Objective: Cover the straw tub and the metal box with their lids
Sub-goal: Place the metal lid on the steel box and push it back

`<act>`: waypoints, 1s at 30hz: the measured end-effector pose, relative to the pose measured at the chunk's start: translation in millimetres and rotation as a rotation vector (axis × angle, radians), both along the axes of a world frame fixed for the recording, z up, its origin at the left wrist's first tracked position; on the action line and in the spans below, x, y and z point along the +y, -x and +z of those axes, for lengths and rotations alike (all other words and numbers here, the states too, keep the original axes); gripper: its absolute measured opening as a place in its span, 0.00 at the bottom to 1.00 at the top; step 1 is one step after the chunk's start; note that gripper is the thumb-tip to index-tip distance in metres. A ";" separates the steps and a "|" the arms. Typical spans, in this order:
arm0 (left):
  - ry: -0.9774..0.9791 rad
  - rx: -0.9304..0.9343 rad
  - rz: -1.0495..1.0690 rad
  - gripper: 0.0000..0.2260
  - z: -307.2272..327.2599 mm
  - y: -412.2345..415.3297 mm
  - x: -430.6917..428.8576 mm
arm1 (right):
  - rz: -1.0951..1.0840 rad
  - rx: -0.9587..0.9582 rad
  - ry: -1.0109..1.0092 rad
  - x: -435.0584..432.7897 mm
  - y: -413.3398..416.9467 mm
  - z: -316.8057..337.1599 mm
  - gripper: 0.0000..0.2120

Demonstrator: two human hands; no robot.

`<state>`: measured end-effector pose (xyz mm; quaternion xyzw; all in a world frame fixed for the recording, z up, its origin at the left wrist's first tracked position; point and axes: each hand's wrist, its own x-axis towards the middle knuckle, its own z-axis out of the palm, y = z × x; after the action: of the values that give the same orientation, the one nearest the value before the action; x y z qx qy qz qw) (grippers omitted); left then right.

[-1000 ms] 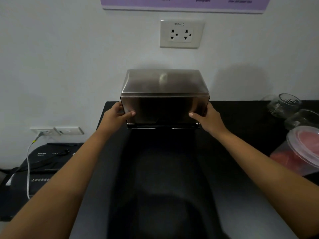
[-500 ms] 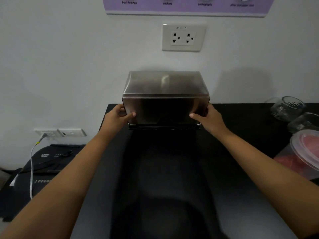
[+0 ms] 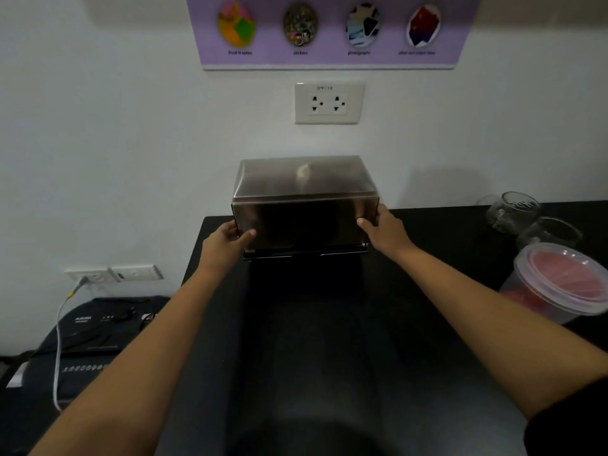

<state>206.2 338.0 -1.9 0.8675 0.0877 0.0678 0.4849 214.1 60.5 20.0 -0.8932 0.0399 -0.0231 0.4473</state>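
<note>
The metal box (image 3: 304, 225) stands at the back of the black table (image 3: 329, 340), against the wall. Its shiny steel lid (image 3: 302, 181) sits over a black base (image 3: 306, 255) whose edge shows underneath. My left hand (image 3: 227, 241) grips the lid's lower left corner and my right hand (image 3: 385, 232) grips its lower right corner, thumbs on the front face. At the right edge stands the clear straw tub (image 3: 519, 287) with pink straws inside, and its clear lid (image 3: 566, 276) rests on top, tilted toward me.
Two empty glass jars (image 3: 513, 210) (image 3: 549, 233) stand behind the tub. A wall socket (image 3: 329, 103) and a purple poster (image 3: 329, 31) are above the box. A black machine (image 3: 95, 327) with a plugged cable sits below the table's left edge.
Both hands have stayed on the metal lid's lower corners. The view has tilted up, so more of the wall and poster shows.
</note>
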 end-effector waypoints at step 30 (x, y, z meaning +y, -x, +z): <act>0.048 0.270 -0.267 0.06 -20.7 60.5 -48.1 | -0.057 0.137 -0.039 -31.4 106.0 -21.1 0.22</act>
<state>145.7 289.9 -22.6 0.8608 0.0378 -0.1160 0.4941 108.2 29.1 -1.1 -0.8823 0.0962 0.0264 0.4600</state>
